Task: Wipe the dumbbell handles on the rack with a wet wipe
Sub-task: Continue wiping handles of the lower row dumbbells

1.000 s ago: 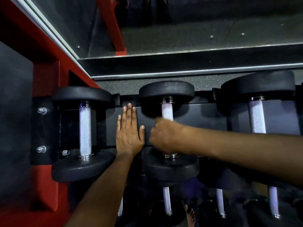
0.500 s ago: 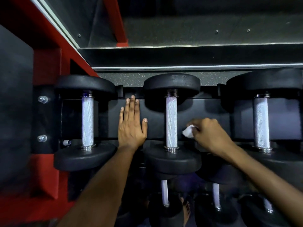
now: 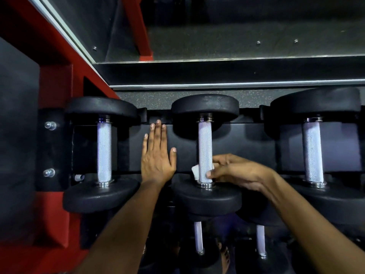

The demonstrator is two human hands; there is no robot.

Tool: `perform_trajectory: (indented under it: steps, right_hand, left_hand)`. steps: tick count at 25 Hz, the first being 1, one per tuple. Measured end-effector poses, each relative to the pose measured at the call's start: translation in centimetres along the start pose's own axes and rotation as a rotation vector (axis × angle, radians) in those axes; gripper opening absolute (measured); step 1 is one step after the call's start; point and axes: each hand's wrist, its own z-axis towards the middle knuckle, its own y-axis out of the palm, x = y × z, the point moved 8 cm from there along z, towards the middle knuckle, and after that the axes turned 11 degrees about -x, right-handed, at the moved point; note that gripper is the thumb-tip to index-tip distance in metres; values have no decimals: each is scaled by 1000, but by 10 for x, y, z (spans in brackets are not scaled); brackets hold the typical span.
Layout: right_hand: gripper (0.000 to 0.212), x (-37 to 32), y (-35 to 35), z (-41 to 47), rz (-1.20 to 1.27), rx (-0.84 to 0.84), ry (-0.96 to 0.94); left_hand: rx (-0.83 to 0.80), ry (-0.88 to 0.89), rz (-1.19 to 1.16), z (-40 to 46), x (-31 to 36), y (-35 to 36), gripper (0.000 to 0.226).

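Three black dumbbells lie on the top shelf of the rack [image 3: 246, 143], each with a knurled silver handle: left handle [image 3: 104, 153], middle handle [image 3: 205, 149], right handle [image 3: 313, 151]. My right hand [image 3: 237, 172] reaches in from the right and wraps a white wet wipe [image 3: 195, 172] round the lower end of the middle handle; the wipe shows at the handle's left side. My left hand [image 3: 157, 155] lies flat, fingers straight, on the black shelf between the left and middle dumbbells.
A red frame post [image 3: 53, 89] with two bolts [image 3: 49, 149] stands at the left. A mirror [image 3: 237, 26] rises behind the rack. More dumbbells [image 3: 198, 238] sit on a lower shelf, and bare toes [image 3: 225, 256] show at the bottom.
My right hand had left the middle handle with the wipe half a second ago; it has moved back left and holds the wipe round the handle's lower end. The left hand stayed put.
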Motion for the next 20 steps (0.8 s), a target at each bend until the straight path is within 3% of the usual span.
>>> perform_trajectory:
  steps: [3, 7, 10, 12, 14, 15, 17, 19, 20]
  right_hand:
    - [12, -12, -18, -12, -154, 210, 7]
    - [25, -66, -39, -2, 169, 530, -302]
    - [17, -57, -24, -10, 141, 735, -417]
    - [16, -41, -16, -10, 227, 655, -394]
    - [18, -47, -24, -3, 495, 497, -383]
    - [20, -53, -34, -2, 619, 496, -401]
    - [22, -60, -42, -3, 649, 654, -416]
    - [18, -64, -21, -4, 445, 858, -418]
    - [4, -72, 0, 1, 315, 887, -426]
  left_hand:
    - [-5, -7, -5, 1, -2, 1, 68]
    - [-2, -1, -6, 0, 0, 1, 68]
    - [1, -3, -16, 1, -1, 1, 68]
    - [1, -3, -16, 1, -1, 1, 68]
    - [5, -4, -17, 1, 0, 1, 68]
    - [8, -5, -19, 0, -1, 1, 68]
    - [9, -2, -20, 0, -2, 2, 68]
    - [13, 4, -17, 0, -2, 2, 67]
    - [10, 7, -16, 0, -2, 2, 67]
